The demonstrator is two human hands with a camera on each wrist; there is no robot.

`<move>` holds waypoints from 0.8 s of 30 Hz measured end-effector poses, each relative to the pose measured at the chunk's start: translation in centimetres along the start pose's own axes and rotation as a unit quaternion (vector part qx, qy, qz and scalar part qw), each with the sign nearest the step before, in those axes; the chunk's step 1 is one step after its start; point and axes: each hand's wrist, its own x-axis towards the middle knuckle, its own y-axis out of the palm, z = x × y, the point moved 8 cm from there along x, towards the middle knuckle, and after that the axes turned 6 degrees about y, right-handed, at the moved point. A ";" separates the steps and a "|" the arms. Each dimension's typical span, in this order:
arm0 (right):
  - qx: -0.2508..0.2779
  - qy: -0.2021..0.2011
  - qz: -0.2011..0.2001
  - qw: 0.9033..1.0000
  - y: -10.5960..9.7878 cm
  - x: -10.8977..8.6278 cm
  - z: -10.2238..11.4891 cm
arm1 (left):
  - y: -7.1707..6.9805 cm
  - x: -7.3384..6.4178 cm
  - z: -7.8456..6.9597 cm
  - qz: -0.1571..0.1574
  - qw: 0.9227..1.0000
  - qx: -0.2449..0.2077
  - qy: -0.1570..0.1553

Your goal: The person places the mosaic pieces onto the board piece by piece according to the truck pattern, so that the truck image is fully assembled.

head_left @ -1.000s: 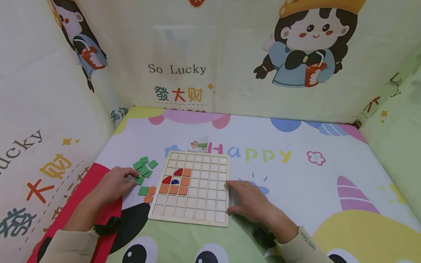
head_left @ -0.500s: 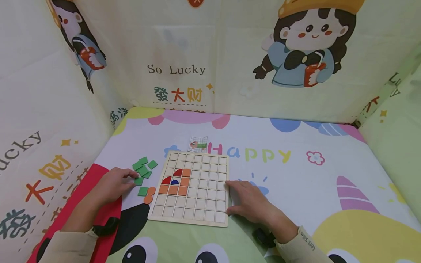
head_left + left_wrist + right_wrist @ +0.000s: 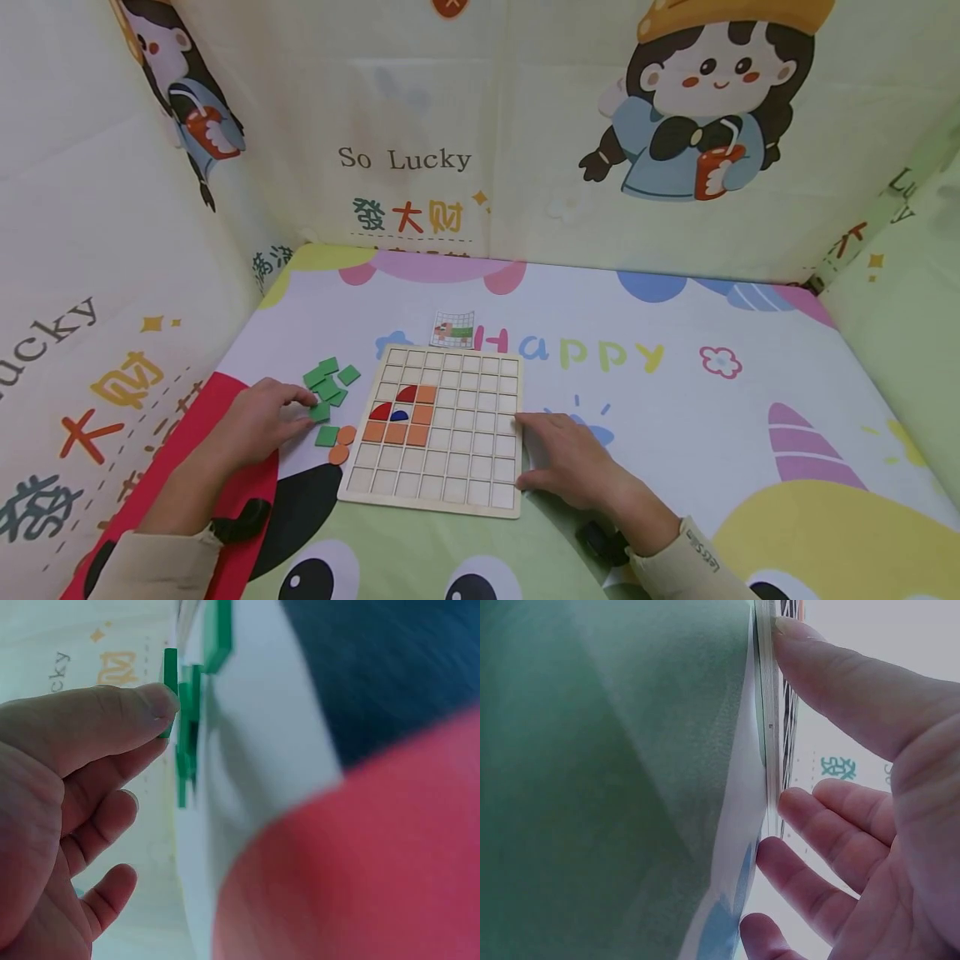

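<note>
My left hand (image 3: 258, 423) pinches a small green square tile (image 3: 171, 669) between thumb and index finger, left of the wooden grid board (image 3: 468, 454). Just beyond it lie several loose green tiles (image 3: 327, 387), some overlapping. One more green tile (image 3: 327, 436) and two orange discs (image 3: 339, 454) sit nearer the board's left edge. Set in the board are orange squares (image 3: 394, 432), two red quarter-circles (image 3: 407, 393) and a blue half-circle (image 3: 400, 415). At the board's right edge, my right hand (image 3: 570, 458) rests with thumb and fingertips against the rim, fingers extended.
Behind the board lies a small card (image 3: 453, 329) printed with a coloured grid picture. A patterned cloth (image 3: 645, 400) covers the table, and printed fabric walls (image 3: 525, 167) enclose it at the back and sides. Each wrist wears a dark band (image 3: 602, 542).
The green tile in the left fingers has shifted and tilted slightly, with a small movement of that hand. The right hand and the board stay where they were.
</note>
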 end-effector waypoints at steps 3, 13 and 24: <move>0.001 0.000 0.000 1.000 0.1 0.0 0.0 | -0.4 0.1 -0.9 0.000 1.000 -0.003 0.012; 0.002 0.003 0.001 1.000 0.0 0.0 0.0 | -0.4 1.1 -4.2 0.011 0.999 -0.045 0.021; 0.001 0.004 0.000 1.000 0.0 0.0 0.0 | 0.8 2.4 -8.1 0.023 0.996 -0.036 0.076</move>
